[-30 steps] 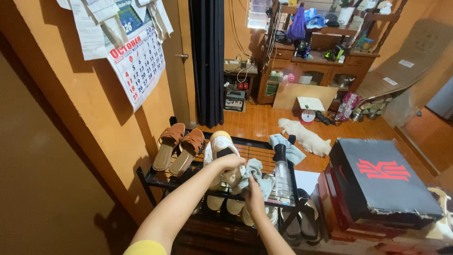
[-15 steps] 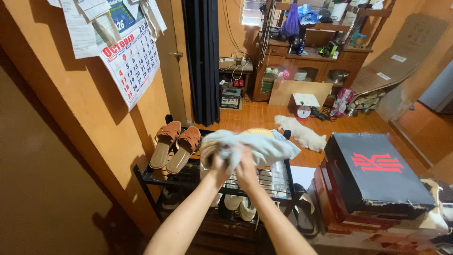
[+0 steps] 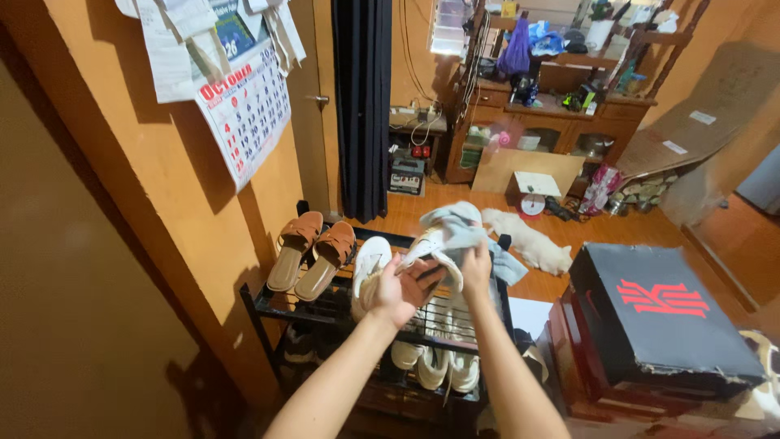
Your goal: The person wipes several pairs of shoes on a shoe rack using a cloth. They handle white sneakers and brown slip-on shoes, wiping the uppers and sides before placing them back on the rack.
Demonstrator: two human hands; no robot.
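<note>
Seen from above the person's own arms, both bare forearms reach forward over a black wire shoe rack (image 3: 325, 313). The left hand (image 3: 396, 291) is cupped, fingers curled around the brown sole of a white shoe (image 3: 432, 258), holding it lifted and tilted above the rack's top shelf. The right hand (image 3: 477, 267) is closed, fingers pinched on a pale grey-blue cloth (image 3: 465, 229) that now lies bunched against the shoe's upper. Half a second ago that cloth was spread wide between both hands and hid the shoe; a second ago both hands were down at the shelf. So the shoe has come up off the rack and the cloth has gone onto it, which looks like wiping under way. The second white shoe (image 3: 370, 264) rests on the shelf just left of the held one, beside a pair of tan sandals (image 3: 313, 254). More pale shoes sit on the shelf below. To the right stands a black shoebox (image 3: 662, 321) with a red mark. Farther off, a white animal (image 3: 528, 244) lies on the wooden floor, and a calendar (image 3: 244, 114) hangs on the orange wall.
</note>
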